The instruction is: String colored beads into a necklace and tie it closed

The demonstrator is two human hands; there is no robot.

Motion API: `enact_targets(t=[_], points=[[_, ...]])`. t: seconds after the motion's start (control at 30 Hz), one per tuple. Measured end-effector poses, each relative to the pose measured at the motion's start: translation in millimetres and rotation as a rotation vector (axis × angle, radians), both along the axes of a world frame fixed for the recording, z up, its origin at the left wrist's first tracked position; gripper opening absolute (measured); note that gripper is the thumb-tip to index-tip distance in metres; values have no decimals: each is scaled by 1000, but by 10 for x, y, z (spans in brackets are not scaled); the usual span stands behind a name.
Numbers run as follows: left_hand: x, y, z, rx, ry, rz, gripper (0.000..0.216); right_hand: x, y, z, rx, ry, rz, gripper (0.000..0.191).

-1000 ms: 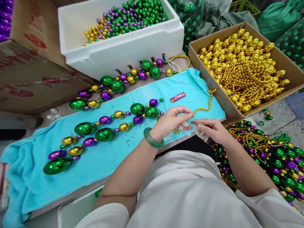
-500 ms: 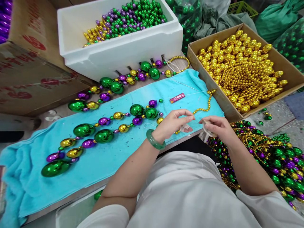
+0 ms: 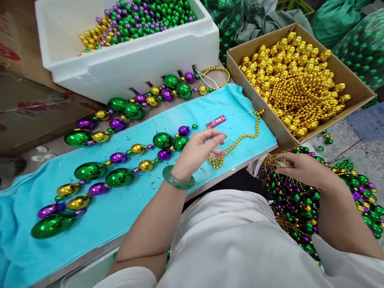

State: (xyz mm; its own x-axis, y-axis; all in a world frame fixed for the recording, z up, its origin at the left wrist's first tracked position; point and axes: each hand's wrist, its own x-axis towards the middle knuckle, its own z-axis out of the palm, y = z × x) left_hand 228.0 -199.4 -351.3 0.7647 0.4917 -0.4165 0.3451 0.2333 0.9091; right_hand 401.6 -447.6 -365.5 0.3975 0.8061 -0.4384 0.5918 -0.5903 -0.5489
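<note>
My left hand [image 3: 198,151], with a green bangle [image 3: 177,181] on the wrist, hovers over the turquoise towel [image 3: 126,208]. Its fingers are loosely apart just above the end of a thin gold bead strand [image 3: 240,140]. A large strand of green, gold and purple balls [image 3: 120,176] lies on the towel to its left. My right hand [image 3: 301,169] rests on a heap of mixed bead necklaces [image 3: 300,200] at the right. Its fingers are closed around something small and pale that I cannot make out.
A white foam box [image 3: 135,64] of mixed loose beads stands behind the towel, with a second big bead strand [image 3: 135,108] in front of it. A cardboard box [image 3: 354,80] of gold beads sits at the right. A small red tag [image 3: 216,121] lies on the towel.
My hands have parted: the right one swung right and down onto the necklace heap, and the left one loosened its pinch and stayed over the towel. The view shifted slightly right.
</note>
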Motion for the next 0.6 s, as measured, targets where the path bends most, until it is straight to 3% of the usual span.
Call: enact_targets(t=[0.13, 0.27, 0.43, 0.53, 0.6], points=[[-43, 112, 73, -22, -68, 104, 31, -45, 159, 15, 135, -132, -43, 31], [-105, 107, 149, -46, -91, 101, 30, -164, 730, -153, 352, -260, -2, 22], [-218, 64, 216, -189, -120, -22, 32, -162, 1532, -344, 411, -452, 332, 25], [-250, 79, 228, -250, -184, 20, 33, -194, 1765, -345, 465, -371, 388, 24], [-246, 99, 223, -259, -249, 100, 32, -260, 1776, -312, 577, -101, 297, 27]])
